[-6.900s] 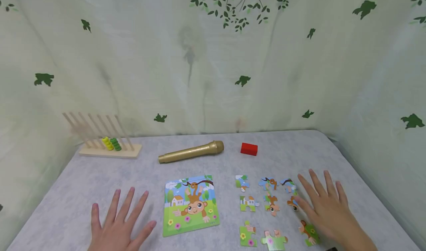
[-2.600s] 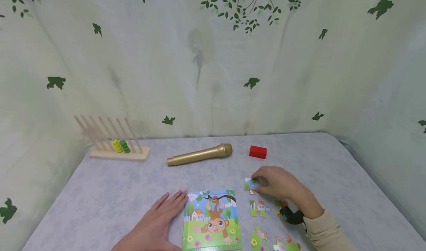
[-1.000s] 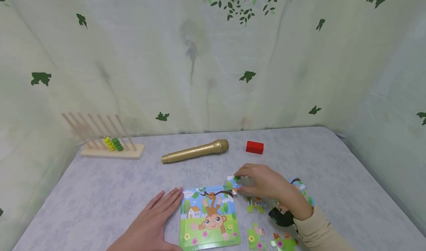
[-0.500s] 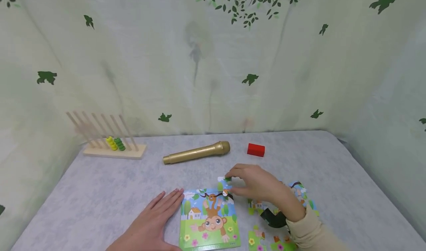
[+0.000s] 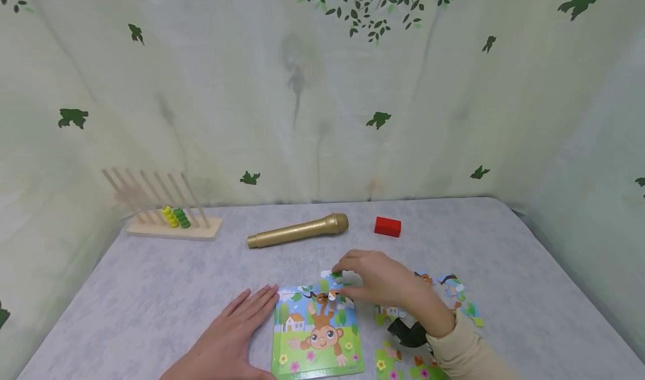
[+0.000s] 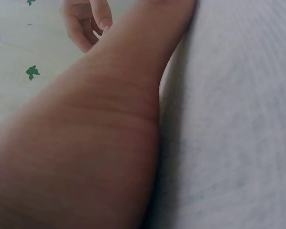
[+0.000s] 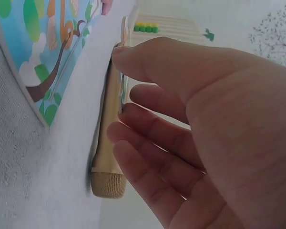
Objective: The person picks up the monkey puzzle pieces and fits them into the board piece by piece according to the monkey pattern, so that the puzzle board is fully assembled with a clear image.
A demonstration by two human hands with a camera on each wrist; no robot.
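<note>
A square monkey-picture puzzle board (image 5: 318, 335) lies flat at the front middle. My left hand (image 5: 234, 329) rests flat along its left side, fingertips at its upper left corner. Over the board's far edge, my right hand (image 5: 380, 279) pinches a jigsaw piece (image 5: 327, 281) between thumb and fingers; the piece shows sky, green and a bit of roof. In the right wrist view this jigsaw piece (image 7: 124, 36) appears nearly edge-on. The left wrist view is mostly filled by the left hand (image 6: 100, 119), with the right hand (image 6: 81, 24) behind it.
More jigsaw pieces (image 5: 389, 363) lie right of the board, partly hidden by the right forearm and its black wrist camera (image 5: 407, 334). Behind stand a gold microphone (image 5: 297, 232), a red block (image 5: 387, 226) and a wooden bead rack (image 5: 173, 231). A leaf-print curtain hangs behind.
My right hand has picked the sky piece from the loose ones and carried it left to above the board's far edge. Earlier, my left hand moved right to the board's side.
</note>
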